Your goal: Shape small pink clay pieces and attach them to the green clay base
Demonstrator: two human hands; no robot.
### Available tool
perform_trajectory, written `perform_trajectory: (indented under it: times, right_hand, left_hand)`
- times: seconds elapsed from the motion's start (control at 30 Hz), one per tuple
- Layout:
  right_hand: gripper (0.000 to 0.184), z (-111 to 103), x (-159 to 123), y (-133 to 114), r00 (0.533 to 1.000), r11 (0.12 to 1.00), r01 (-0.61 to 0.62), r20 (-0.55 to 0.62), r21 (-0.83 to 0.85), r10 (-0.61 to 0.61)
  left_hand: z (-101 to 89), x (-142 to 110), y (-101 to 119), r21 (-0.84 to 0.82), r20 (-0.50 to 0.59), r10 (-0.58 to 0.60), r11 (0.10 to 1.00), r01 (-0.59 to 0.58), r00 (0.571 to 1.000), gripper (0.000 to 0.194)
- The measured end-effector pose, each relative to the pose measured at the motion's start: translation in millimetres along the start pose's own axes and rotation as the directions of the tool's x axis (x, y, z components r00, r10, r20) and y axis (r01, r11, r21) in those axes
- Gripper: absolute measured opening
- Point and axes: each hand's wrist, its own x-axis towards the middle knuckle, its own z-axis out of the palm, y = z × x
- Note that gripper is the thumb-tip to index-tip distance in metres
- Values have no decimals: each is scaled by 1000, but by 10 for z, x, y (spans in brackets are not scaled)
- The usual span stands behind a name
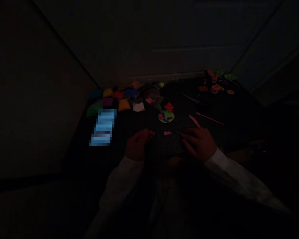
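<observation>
The scene is very dark. My left hand [137, 144] is held with its fingers curled together above the near part of the dark table, left of a small pink clay piece [167, 133]. What its fingertips hold, if anything, is too dim to make out. To the right of that piece, my right hand [199, 142] rests palm down with its fingers apart, just below a pink plastic clay knife [194, 120]. Beyond both hands lies a round green clay base [166, 117] bearing a red-capped clay mushroom [168, 107], a blue strip and small red shapes.
Bags of coloured clay [124, 105] line the back left, with a lit, blurred phone screen [103, 127] in front. Scissors [191, 99] and a thin pink stick tool [210, 118] lie right of centre. Several clay figures [215, 88] stand at the back right, near the wall.
</observation>
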Motion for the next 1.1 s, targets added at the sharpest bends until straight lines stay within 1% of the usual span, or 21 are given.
perform_trajectory:
  times: [0.13, 0.3, 0.4, 0.47, 0.63, 0.7, 0.9, 1.1]
  right_hand:
    - [31, 8, -1, -15, 1000, 1000, 4, 3, -30, -4]
    - [31, 12, 5, -22, 999, 997, 44, 7, -66, -44]
    - [32, 8, 5, -22, 998, 995, 57, 3, -85, -57]
    - [33, 3, 4, -23, 998, 994, 62, 1, -87, -62]
    - [33, -3, 10, -30, 998, 994, 56, 28, -91, -54]
    - [33, 0, 13, -32, 998, 994, 54, 39, -93, -51]
    - [32, -6, 21, -47, 998, 994, 47, 41, -100, -43]
    - [32, -24, 35, -61, 998, 990, 46, 41, -131, -41]
  left_hand:
    - [-3, 3, 0, -5, 11, -3, 1000, 3, 1000, 31]
    - [8, 7, -46, -50, -16, 15, 999, -16, 1000, 33]
    - [10, 5, -52, -42, -5, 6, 999, -6, 1000, 33]
    - [11, 4, -54, -44, -17, -4, 999, 4, 1000, 33]
    - [19, 6, -64, -78, 4, -3, 997, 3, 1000, 33]
    - [21, 6, -52, -85, -12, -8, 996, 7, 1000, 33]
    - [13, 5, -15, -26, 9, 1, 1000, -1, 1000, 32]
    - [19, 7, -68, -75, -5, 1, 997, -1, 1000, 34]
